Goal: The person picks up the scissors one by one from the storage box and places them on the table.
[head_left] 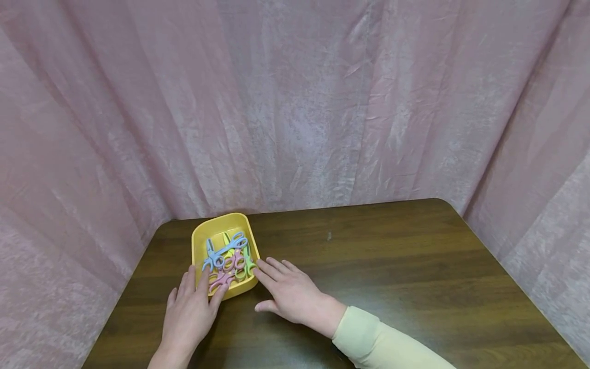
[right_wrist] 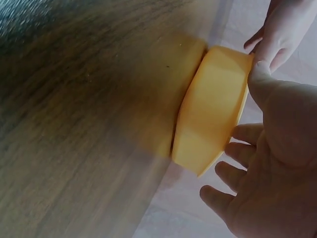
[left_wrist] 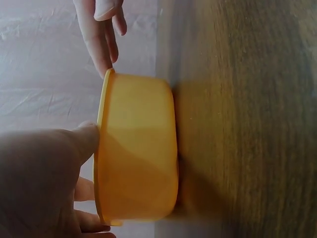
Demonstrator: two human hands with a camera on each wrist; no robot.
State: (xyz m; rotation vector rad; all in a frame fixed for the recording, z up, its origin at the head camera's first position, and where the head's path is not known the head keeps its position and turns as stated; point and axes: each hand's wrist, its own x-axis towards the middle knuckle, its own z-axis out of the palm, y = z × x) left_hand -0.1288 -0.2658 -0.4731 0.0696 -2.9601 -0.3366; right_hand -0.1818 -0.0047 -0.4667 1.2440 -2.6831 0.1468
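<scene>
A yellow plastic tray stands on the table at the left, several pairs of children's scissors lying in it. Blue scissors lie on top; pink scissors and green scissors show beneath and beside them. My left hand is at the tray's near left corner, its fairly straight fingers over the rim. In the left wrist view its thumb meets the rim. On the other side, my right hand reaches out with straight fingers, the fingertips right at the tray's right rim.
A dark brown wooden table with rounded far corners extends well to the right of the tray. Behind it and at both sides hangs a pink velvety curtain, close to the table's far edge.
</scene>
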